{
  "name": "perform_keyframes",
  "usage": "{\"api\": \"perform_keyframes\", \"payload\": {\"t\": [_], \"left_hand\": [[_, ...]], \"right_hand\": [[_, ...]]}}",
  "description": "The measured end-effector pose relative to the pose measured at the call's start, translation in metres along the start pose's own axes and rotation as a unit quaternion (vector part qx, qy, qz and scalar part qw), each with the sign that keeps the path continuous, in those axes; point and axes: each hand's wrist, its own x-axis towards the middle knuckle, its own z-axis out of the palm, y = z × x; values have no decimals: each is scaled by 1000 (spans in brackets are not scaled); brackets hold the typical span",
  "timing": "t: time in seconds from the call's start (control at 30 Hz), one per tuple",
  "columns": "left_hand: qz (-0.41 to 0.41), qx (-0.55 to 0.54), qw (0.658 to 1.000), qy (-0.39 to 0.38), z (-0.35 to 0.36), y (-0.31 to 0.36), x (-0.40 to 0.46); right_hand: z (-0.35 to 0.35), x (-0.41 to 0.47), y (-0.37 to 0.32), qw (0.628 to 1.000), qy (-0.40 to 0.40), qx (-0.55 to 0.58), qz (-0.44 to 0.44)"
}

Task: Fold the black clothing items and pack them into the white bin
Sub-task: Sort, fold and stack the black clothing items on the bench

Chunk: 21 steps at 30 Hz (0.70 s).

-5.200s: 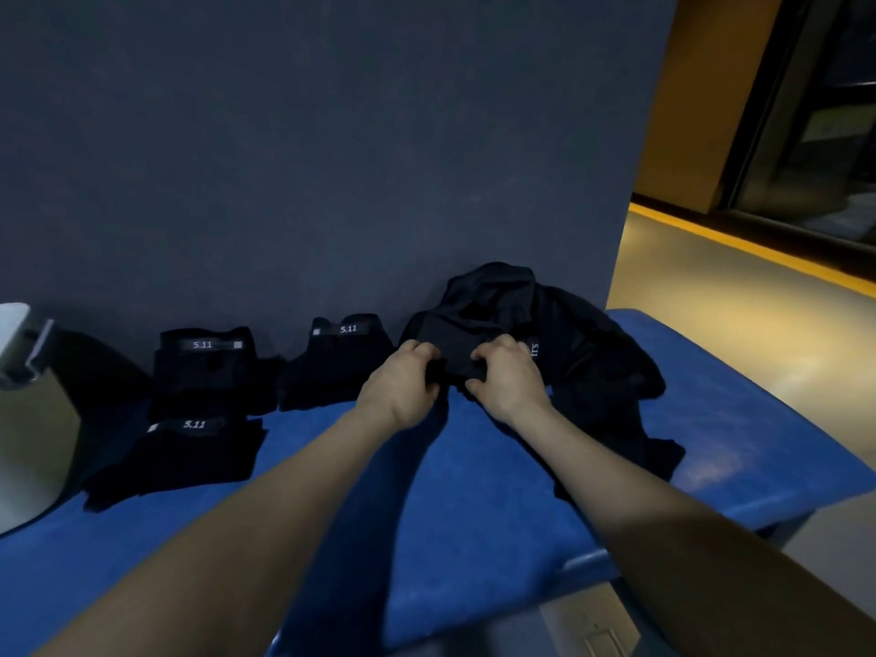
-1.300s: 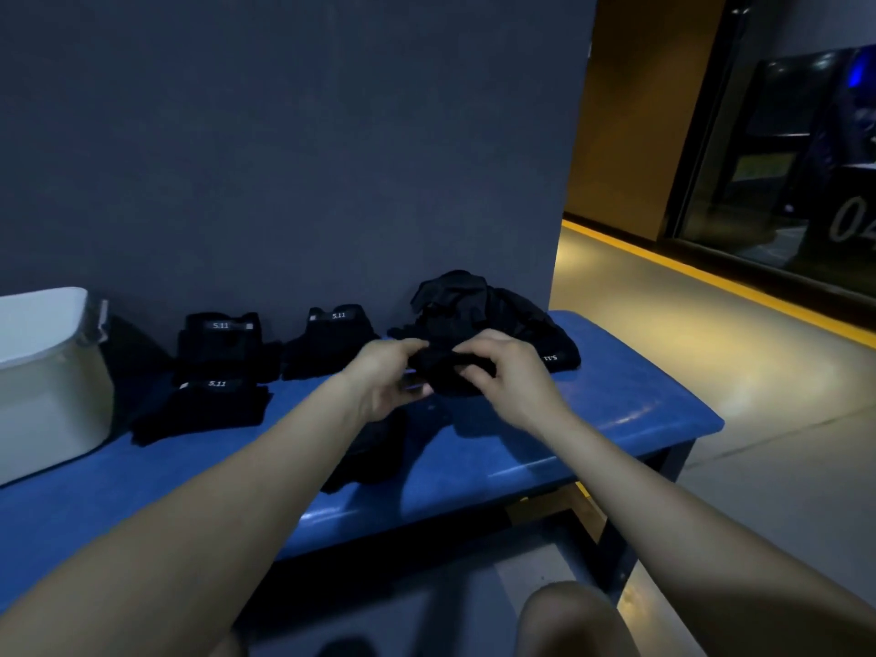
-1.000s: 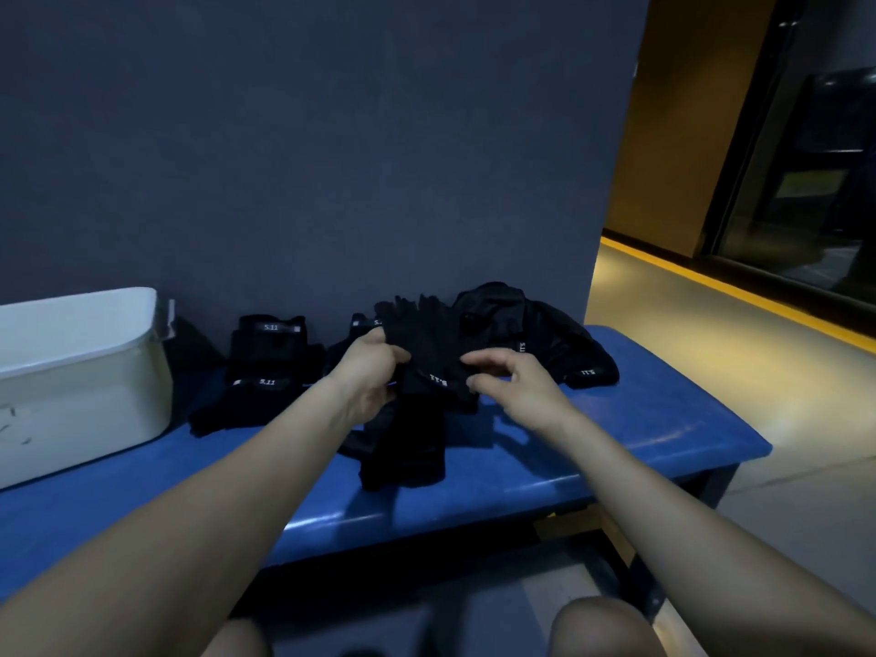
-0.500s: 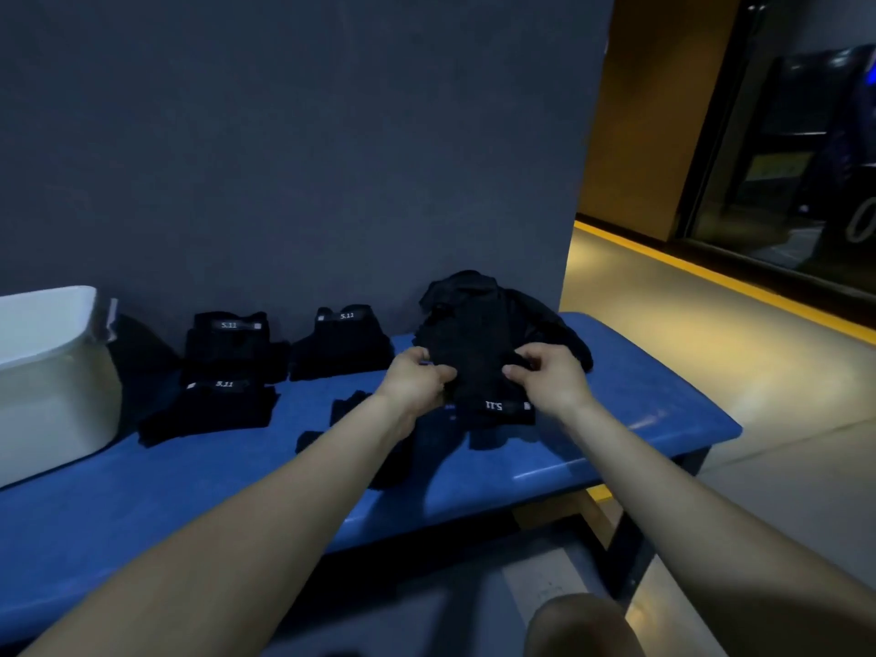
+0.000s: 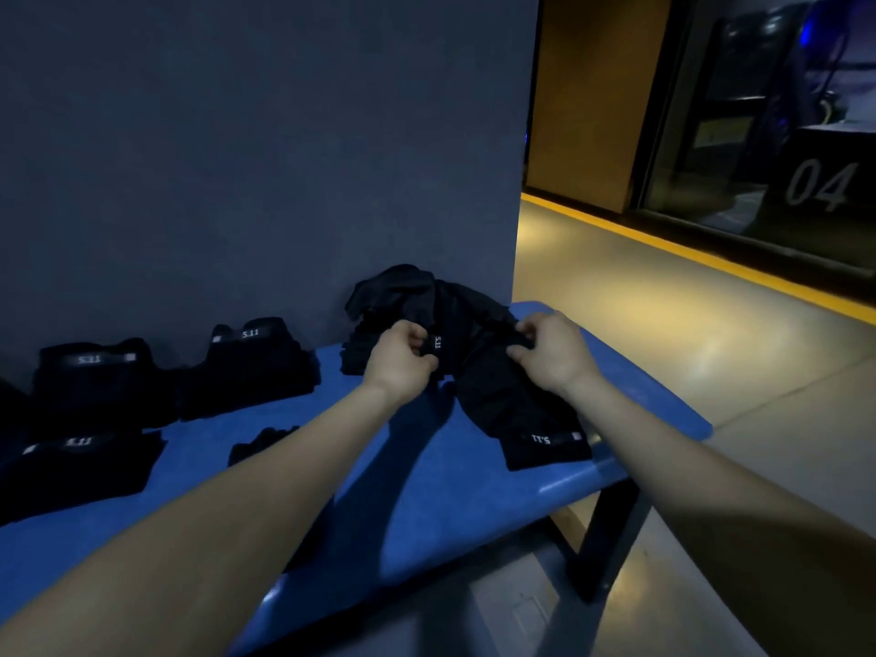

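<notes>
You have your left hand point(image 5: 403, 355) and right hand point(image 5: 552, 350) pinching the black garment point(image 5: 512, 400) on the blue bench point(image 5: 426, 490); it looks soft and limp (probably light), so grip the waistband edge.

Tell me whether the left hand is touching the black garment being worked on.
Touching. The head view shows the left hand with its fingers curled round the waistband of the black garment, pinching it beside the 5.11 label.
</notes>
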Motion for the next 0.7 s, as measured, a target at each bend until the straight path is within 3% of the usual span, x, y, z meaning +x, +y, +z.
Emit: {"api": "perform_keyframes", "payload": {"t": [0.2, 0.4, 0.6, 0.7], "left_hand": [[44, 78, 995, 41, -23, -9, 50], [71, 124, 988, 55, -40, -23, 84], [72, 110, 991, 26, -51, -34, 91], [56, 88, 994, 23, -59, -36, 86]], "right_hand": [[27, 48, -50, 993, -37, 108, -19], [56, 92, -78, 986, -17, 168, -4], [82, 108, -88, 960, 28, 276, 40], [88, 101, -94, 941, 0, 334, 48]]}}
